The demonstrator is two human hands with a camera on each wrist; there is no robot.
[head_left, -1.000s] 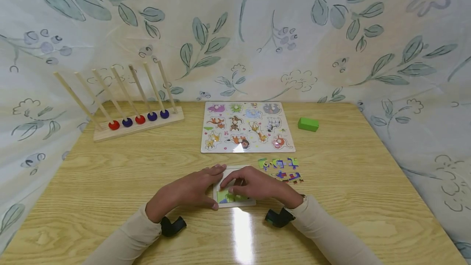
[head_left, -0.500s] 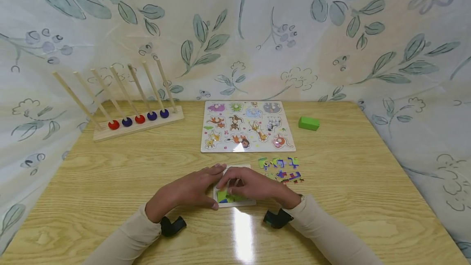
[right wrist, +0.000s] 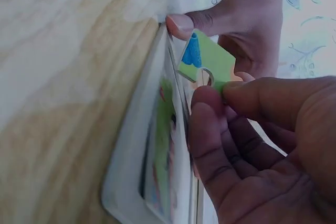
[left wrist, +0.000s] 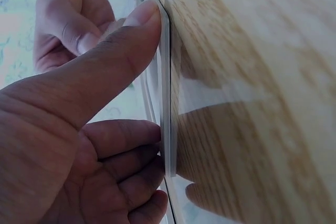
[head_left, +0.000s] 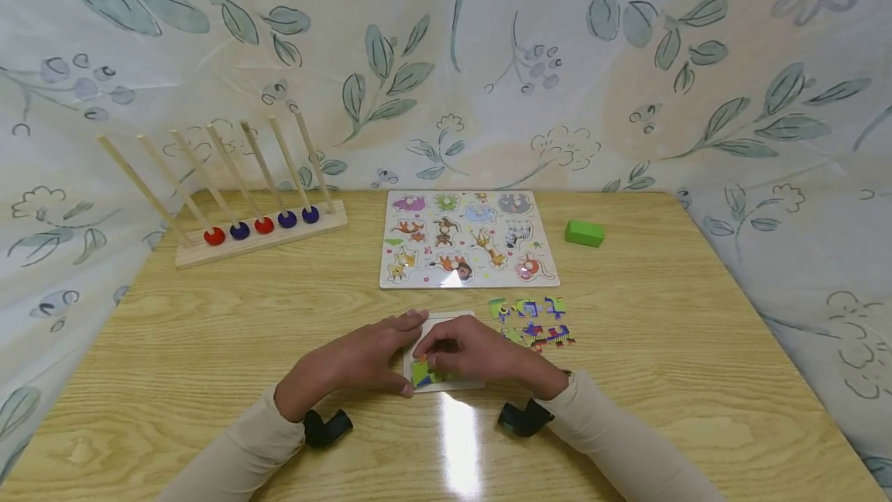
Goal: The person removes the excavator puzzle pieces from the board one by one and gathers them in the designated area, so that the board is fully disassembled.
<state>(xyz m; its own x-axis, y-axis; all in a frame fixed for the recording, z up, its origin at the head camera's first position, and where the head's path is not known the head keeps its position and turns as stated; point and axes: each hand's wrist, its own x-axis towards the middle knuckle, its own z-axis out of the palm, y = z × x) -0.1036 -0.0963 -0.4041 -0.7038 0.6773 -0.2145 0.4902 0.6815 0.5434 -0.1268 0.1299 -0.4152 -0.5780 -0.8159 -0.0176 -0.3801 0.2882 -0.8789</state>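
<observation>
A small white puzzle tray (head_left: 446, 387) lies on the wooden table (head_left: 209, 331) under both hands. Its left edge is gripped by the left hand (head_left: 355, 362), thumb at the near corner, fingers curled along the side. A green puzzle piece (right wrist: 206, 62) with a blue patch is pinched between thumb and fingertips of the right hand (head_left: 481, 351), held tilted just above the tray. Loose puzzle pieces (head_left: 531, 320) are scattered just right of the right hand. Farther off: animal peg puzzle (head_left: 467, 240), green block (head_left: 584, 233), peg rack (head_left: 258, 235) with red and blue beads far left.
</observation>
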